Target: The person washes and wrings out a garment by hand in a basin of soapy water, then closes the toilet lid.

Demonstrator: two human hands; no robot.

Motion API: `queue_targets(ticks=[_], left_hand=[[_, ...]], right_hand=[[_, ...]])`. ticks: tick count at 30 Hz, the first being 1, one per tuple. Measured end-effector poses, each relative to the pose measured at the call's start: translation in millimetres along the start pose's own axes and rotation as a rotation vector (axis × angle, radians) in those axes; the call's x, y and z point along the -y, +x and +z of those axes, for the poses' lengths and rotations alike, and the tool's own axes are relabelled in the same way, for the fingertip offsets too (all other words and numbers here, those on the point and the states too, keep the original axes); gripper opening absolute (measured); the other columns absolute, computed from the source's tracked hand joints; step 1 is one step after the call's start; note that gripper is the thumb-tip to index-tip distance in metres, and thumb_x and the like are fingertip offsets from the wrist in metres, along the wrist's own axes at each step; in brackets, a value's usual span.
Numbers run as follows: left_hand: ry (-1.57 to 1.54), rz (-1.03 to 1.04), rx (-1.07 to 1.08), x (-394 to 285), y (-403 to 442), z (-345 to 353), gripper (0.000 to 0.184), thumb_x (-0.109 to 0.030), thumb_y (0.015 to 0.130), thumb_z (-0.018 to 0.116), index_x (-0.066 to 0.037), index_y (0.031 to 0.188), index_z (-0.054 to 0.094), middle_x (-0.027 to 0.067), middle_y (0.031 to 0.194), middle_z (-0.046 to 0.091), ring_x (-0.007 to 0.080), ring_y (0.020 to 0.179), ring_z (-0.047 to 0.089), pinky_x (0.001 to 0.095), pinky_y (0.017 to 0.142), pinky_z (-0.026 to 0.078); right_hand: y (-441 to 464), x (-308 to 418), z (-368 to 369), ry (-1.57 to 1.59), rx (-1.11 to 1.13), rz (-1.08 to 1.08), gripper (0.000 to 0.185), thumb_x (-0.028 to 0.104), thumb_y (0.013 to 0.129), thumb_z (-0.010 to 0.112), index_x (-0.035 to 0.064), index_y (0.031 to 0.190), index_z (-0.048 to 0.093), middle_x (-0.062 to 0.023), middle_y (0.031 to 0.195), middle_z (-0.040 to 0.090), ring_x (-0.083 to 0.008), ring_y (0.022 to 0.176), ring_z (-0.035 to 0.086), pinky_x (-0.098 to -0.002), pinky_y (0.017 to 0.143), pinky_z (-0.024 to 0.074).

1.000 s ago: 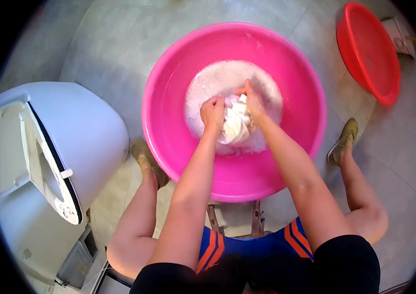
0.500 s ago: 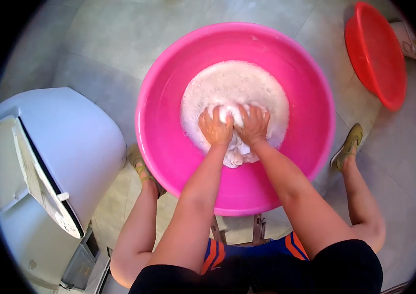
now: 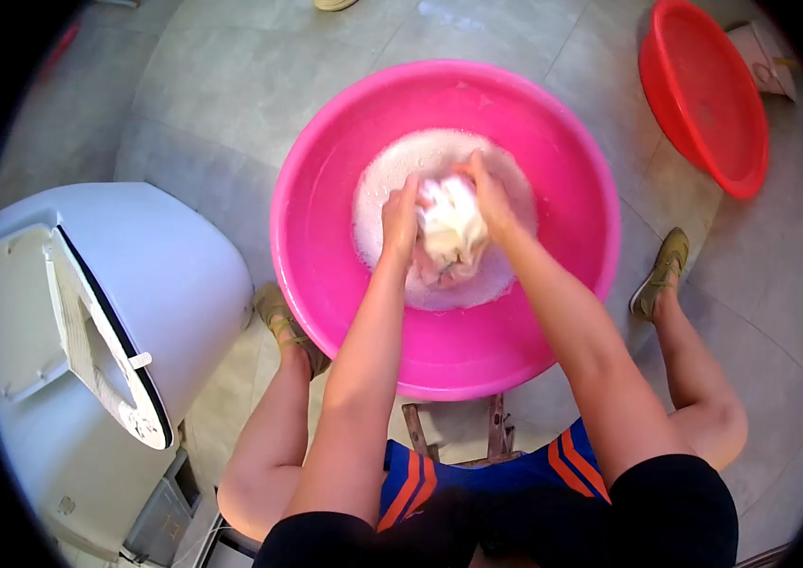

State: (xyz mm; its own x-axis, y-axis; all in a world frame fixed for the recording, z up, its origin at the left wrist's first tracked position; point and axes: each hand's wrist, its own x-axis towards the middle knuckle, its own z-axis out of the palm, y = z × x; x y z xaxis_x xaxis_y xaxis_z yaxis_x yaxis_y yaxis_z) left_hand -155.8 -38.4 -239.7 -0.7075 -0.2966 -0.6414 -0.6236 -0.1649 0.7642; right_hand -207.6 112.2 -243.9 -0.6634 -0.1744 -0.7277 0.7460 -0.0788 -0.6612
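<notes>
Parted since half a second ago, left hand (image 3: pixel 399 222) and right hand (image 3: pixel 486 194) flank a bunched white cloth (image 3: pixel 453 222)

Folds now heap up between hands that press side by side on top in the earlier frame. The cloth sits near the middle of the pink basin (image 3: pixel 572 237), in foamy water (image 3: pixel 384 180). Both hands appear to grip it by its sides, though blur hides how firmly the fingers close. Holding it from opposite sides probably keeps the loose, wet folds together.

The basin stands between the left shoe (image 3: pixel 283 322) and the right shoe (image 3: pixel 661 275), the knees spread wide, presumably so both arms can reach straight down. Its broad, sloping wall likely catches splashes, and the short black sleeves (image 3: pixel 676 506) leave the forearms bare.

Farther out on the right, a red basin (image 3: pixel 704 104) tilts near a pale box (image 3: pixel 759 57), perhaps set aside to leave room; whether they touch is hard to tell. At the left is a rounded white appliance (image 3: pixel 184 256), its kind unclear. Another shoe (image 3: pixel 333 4) shows at the top edge of the tiled floor (image 3: pixel 250 104), absent from the earlier frame
</notes>
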Motion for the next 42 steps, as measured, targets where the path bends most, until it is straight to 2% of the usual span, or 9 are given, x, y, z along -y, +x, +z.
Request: queue_targets(ticks=[6, 9, 12, 19, 22, 26, 29, 39, 42], left_hand=[[0.951, 0.381, -0.257, 55.3, -74.8, 16.0, 0.060, -0.047, 0.081, 0.056, -0.013, 0.129, 0.041, 0.0156, 0.137, 0.028, 0.0327, 0.119, 0.036, 0.0498, 0.100, 0.029], [1.057, 0.440, -0.292, 90.3, -58.9, 21.3, 0.052, -0.046, 0.077, 0.057, -0.019, 0.121, 0.051, 0.0154, 0.136, 0.035, 0.0379, 0.124, 0.032, 0.0577, 0.100, 0.024], [1.015, 0.626, -0.404, 100.5, -28.7, 23.6, 0.039, -0.040, 0.078, 0.054, -0.014, 0.105, 0.061, 0.0166, 0.107, 0.058, 0.0408, 0.107, 0.047, 0.0493, 0.090, 0.036], [1.007, 0.183, -0.320, 69.2, 20.9, 23.6, 0.040, -0.038, 0.083, 0.044, -0.007, 0.091, 0.068, 0.0167, 0.094, 0.065, 0.0381, 0.088, 0.057, 0.0479, 0.078, 0.044], [0.951, 0.134, -0.215, 103.8, 71.7, 9.2, 0.044, -0.038, 0.086, 0.043, -0.001, 0.091, 0.067, 0.0203, 0.094, 0.065, 0.0352, 0.084, 0.059, 0.0459, 0.079, 0.044], [-0.400, -0.179, -0.145, 87.7, 72.2, -2.4, 0.033, -0.028, 0.091, 0.048, 0.001, 0.092, 0.064, 0.0133, 0.089, 0.065, 0.0223, 0.079, 0.058, 0.0357, 0.075, 0.045], [-0.249, 0.049, -0.095, 14.7, -2.2, -15.6, 0.025, -0.018, 0.095, 0.044, 0.001, 0.091, 0.060, 0.0058, 0.085, 0.061, 0.0173, 0.082, 0.056, 0.0318, 0.073, 0.044], [-0.537, 0.540, 0.077, -84.0, -120.5, -54.0, 0.018, -0.008, 0.093, 0.045, -0.003, 0.079, 0.055, 0.0148, 0.101, 0.061, 0.0250, 0.099, 0.054, 0.0366, 0.094, 0.039], [-0.378, 0.607, -0.022, -121.1, -155.8, -57.9, 0.018, -0.011, 0.092, 0.052, 0.000, 0.080, 0.059, 0.0093, 0.090, 0.063, 0.0162, 0.088, 0.056, 0.0291, 0.083, 0.043]], right_hand=[[-85.5, -76.3, -1.6, -1.574, -0.349, -0.711, 0.060, 0.040, 0.076, 0.064, 0.0266, 0.131, 0.046, -0.0149, 0.137, 0.037, -0.0350, 0.116, 0.045, -0.0585, 0.099, 0.0246], [-69.5, -86.9, -8.9, -1.464, -0.169, -0.649, 0.057, 0.034, 0.078, 0.058, 0.0346, 0.132, 0.042, -0.0120, 0.144, 0.026, -0.0398, 0.124, 0.035, -0.0647, 0.097, 0.0176], [-34.8, -101.7, -16.6, -1.463, -0.181, -0.758, 0.051, 0.035, 0.072, 0.064, 0.0206, 0.120, 0.053, -0.0097, 0.128, 0.046, -0.0317, 0.113, 0.046, -0.0540, 0.092, 0.0288], [4.9, -63.3, -5.7, -1.399, -0.059, -0.620, 0.035, 0.041, 0.078, 0.056, 0.0129, 0.098, 0.065, -0.0094, 0.093, 0.065, -0.0285, 0.094, 0.058, -0.0405, 0.083, 0.0408], [11.9, -38.6, 2.0, -1.196, -0.025, -0.238, 0.045, 0.047, 0.083, 0.050, 0.0073, 0.091, 0.068, -0.0135, 0.094, 0.066, -0.0348, 0.095, 0.057, -0.0420, 0.084, 0.0414], [16.8, -16.4, -7.7, -0.636, -0.039, -0.088, 0.046, 0.041, 0.089, 0.048, 0.0000, 0.103, 0.064, -0.0149, 0.101, 0.064, -0.0273, 0.088, 0.061, -0.0376, 0.080, 0.0466], [-2.9, -20.9, -22.5, -0.016, 0.096, -0.007, 0.035, 0.025, 0.091, 0.052, -0.0048, 0.109, 0.059, -0.0115, 0.096, 0.063, -0.0194, 0.085, 0.061, -0.0312, 0.079, 0.0472], [-153.6, 78.4, -31.8, 0.478, 0.311, -0.352, 0.039, 0.023, 0.098, 0.034, -0.0043, 0.124, 0.045, -0.0167, 0.122, 0.053, -0.0269, 0.115, 0.050, -0.0401, 0.100, 0.0360], [-173.9, 94.2, -33.5, 0.535, 0.353, -0.453, 0.036, 0.020, 0.098, 0.032, -0.0028, 0.121, 0.047, -0.0164, 0.120, 0.054, -0.0257, 0.113, 0.052, -0.0397, 0.099, 0.0390]])
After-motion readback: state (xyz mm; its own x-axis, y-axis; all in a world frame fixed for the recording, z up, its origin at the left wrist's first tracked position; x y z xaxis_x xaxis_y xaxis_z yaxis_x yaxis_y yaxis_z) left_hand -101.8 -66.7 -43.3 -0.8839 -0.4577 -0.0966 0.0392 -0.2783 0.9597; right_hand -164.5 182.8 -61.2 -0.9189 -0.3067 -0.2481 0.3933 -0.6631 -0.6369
